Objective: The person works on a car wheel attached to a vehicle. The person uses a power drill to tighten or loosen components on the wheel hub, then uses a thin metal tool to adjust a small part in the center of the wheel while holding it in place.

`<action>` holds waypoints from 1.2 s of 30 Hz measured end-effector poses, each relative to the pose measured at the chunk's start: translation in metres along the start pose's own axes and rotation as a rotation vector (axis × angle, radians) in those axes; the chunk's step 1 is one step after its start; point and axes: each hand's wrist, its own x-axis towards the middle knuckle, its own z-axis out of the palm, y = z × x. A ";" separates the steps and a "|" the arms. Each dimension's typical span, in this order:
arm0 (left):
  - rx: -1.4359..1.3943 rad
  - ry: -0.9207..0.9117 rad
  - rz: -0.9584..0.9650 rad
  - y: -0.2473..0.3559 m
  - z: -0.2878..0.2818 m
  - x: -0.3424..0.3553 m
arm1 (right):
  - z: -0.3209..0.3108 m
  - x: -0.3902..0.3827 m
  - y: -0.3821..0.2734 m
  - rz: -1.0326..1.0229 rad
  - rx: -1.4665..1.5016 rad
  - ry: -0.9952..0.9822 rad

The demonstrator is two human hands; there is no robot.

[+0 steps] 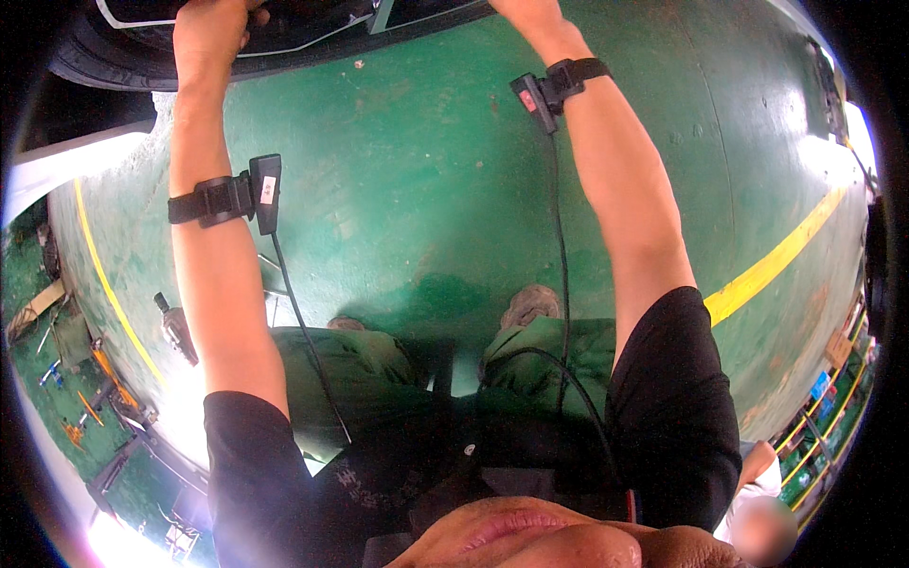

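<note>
At the top left, my left hand [210,36] is in front of a car wheel with a black tyre [90,62] and a light rim edge. Its fingers look curled; the top edge of the view cuts them off, and what they hold is hidden. My right hand [530,13] reaches up at the top centre, right of the wheel. Only its back and wrist show, with the fingers out of view. Both forearms are stretched forward. Each wrist wears a black strap with a small box, the left box [266,194] and the right box [535,102], each trailing a cable.
Green floor [407,189] spreads below the wheel, with yellow lines [776,260] at either side. A dark-and-metal tool [174,327] lies left of my left forearm. Assorted gear [109,379] sits further left. Another person [757,483] is at the lower right, near yellow-railed shelving [824,426].
</note>
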 end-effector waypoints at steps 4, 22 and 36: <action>0.083 0.011 0.063 -0.003 -0.006 -0.001 | -0.007 0.009 0.013 0.058 -0.082 -0.272; 0.028 0.006 0.019 -0.004 -0.003 0.000 | 0.007 -0.011 -0.047 1.132 0.512 -0.384; -0.045 0.042 0.073 0.001 -0.006 -0.002 | 0.034 -0.040 -0.033 0.756 0.424 -0.086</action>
